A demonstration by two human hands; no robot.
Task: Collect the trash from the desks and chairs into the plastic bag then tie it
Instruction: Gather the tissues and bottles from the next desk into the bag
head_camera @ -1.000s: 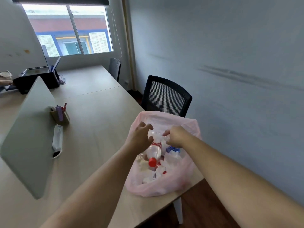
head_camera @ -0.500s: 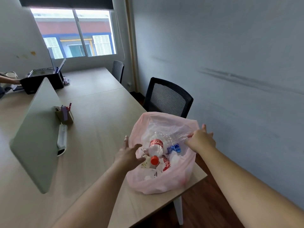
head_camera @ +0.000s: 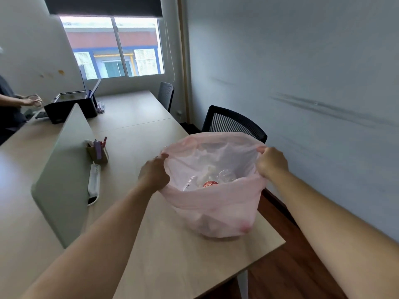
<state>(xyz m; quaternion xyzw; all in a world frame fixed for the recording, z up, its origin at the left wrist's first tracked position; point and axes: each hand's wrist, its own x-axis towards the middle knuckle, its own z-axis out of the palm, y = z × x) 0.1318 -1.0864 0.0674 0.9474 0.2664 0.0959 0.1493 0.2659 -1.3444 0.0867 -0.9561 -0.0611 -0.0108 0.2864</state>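
Bag (head_camera: 212, 203) on desk (head_camera: 138, 134) corner, bottles (head_camera: 218, 180) in bag, chair (head_camera: 234, 124) behind bag, divider (head_camera: 62, 169) and power strip (head_camera: 94, 182) left of bag.

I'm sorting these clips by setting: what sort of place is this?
Probably a shared office: long desks split by a divider panel, a mesh-backed chair, a pen holder.

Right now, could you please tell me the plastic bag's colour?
The plastic bag is pale pink, best in head view.

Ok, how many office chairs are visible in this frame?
2. One black mesh-backed chair stands just behind the pink bag, at the right side of the desk; a second chair stands farther along, near the window. More could be hidden beyond the divider.
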